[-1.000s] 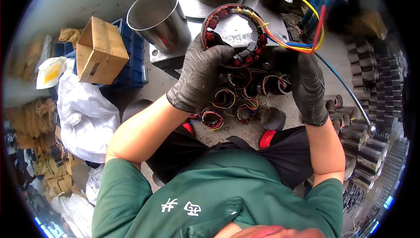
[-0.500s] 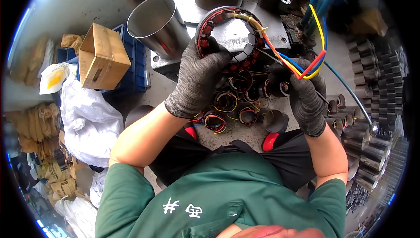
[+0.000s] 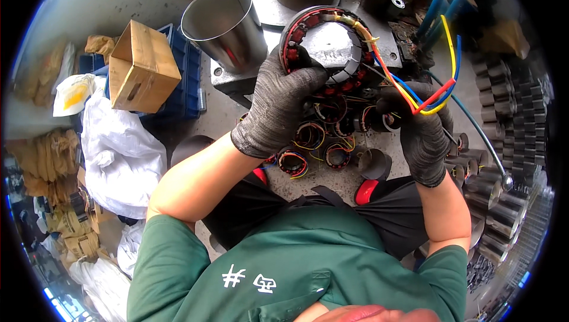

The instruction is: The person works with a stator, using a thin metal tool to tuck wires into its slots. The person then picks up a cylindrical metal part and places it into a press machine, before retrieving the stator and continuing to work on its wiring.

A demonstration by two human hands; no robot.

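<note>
My left hand (image 3: pixel 281 100), in a dark grey knitted glove, is closed around the near left side of a motor stator (image 3: pixel 290 34). This ring has red windings and metal teeth inside, and it is held up tilted over the metal press bed. Yellow, red and blue lead wires (image 3: pixel 435 106) run from its far right side and loop over my right hand (image 3: pixel 424 138), gloved alike. The right fingers are closed on a thin dark rod (image 3: pixel 373 72), whose tip reaches the stator's right edge. Its other end pokes out below the hand; the fingertips are partly hidden.
A shiny metal cylinder (image 3: pixel 228 34) stands on the press bed (image 3: pixel 379 43) at left. More wound stators (image 3: pixel 309 136) lie on the floor below. A cardboard box (image 3: pixel 145 70) sits on blue crates (image 3: pixel 189 79). Stacked metal sleeves (image 3: pixel 495 203) line the right side.
The whole view has shifted slightly, so the stator and both hands appear a little farther right. Both grips stay the same; the wire ends have swung slightly.
</note>
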